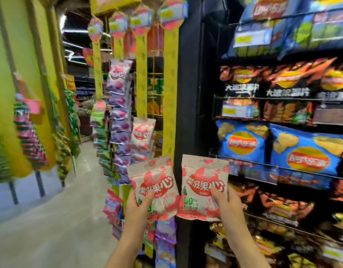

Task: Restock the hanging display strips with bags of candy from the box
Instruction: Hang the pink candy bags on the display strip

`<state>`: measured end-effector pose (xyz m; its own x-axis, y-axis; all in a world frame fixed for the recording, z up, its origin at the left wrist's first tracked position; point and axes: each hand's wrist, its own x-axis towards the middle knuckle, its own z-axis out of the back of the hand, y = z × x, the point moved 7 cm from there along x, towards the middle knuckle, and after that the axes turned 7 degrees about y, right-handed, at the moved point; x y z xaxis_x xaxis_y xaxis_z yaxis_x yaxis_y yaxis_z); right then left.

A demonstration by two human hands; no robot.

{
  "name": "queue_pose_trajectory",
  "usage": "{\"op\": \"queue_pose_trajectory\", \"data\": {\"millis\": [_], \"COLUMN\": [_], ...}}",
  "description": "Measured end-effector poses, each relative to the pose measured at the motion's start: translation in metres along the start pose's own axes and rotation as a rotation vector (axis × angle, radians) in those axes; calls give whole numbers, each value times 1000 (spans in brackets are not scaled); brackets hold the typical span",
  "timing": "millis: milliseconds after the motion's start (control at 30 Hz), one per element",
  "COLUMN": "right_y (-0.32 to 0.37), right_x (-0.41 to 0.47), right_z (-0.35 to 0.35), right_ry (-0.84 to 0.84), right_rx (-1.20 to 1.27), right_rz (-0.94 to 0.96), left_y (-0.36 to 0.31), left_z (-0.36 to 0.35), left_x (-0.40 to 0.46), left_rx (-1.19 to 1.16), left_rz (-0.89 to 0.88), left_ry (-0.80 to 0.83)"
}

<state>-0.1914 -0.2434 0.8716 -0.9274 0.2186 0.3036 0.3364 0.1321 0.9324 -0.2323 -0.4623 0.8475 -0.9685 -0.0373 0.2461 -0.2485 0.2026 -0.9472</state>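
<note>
My left hand (pixel 136 206) grips a white-and-red candy bag (pixel 154 182) by its lower part, thumb across the front. My right hand (pixel 226 204) grips a second bag of the same kind (pixel 202 180) the same way. Both bags are upright, side by side, in front of the yellow hanging display strips (pixel 169 93). The rightmost strip is bare along most of its length. The strip beside it (pixel 141 74) carries a few white-and-red bags (pixel 142 132) low down. Another strip to the left is full of purple bags (pixel 119 113). The box is out of view.
A black shelf post (pixel 192 113) stands just right of the strips. Shelves of blue chip bags (pixel 244 144) and dark chip bags (pixel 283 82) fill the right side. More snack strips (pixel 29 140) hang on a yellow-green pillar at left. A grey aisle floor (pixel 50 219) runs between.
</note>
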Motion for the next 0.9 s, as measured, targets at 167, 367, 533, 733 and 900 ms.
{"op": "queue_pose_trajectory", "data": {"millis": [167, 367, 533, 733, 900], "right_y": [-9, -15, -13, -5, 5], "right_x": [27, 59, 100, 154, 187], "right_z": [-53, -90, -110, -125, -128], "right_ry": [-8, -32, -71, -111, -155], "right_rx": [-40, -77, -79, -70, -76], "right_rz": [62, 115, 212, 339, 420], "left_y": [-10, -15, -20, -32, -58], "left_z": [57, 99, 114, 111, 98], "left_x": [38, 88, 138, 209, 253], "left_rx": [69, 48, 31, 93, 100], "left_rz": [-32, -83, -136, -216, -343], "left_ry": [-4, -3, 5, 52, 116]}}
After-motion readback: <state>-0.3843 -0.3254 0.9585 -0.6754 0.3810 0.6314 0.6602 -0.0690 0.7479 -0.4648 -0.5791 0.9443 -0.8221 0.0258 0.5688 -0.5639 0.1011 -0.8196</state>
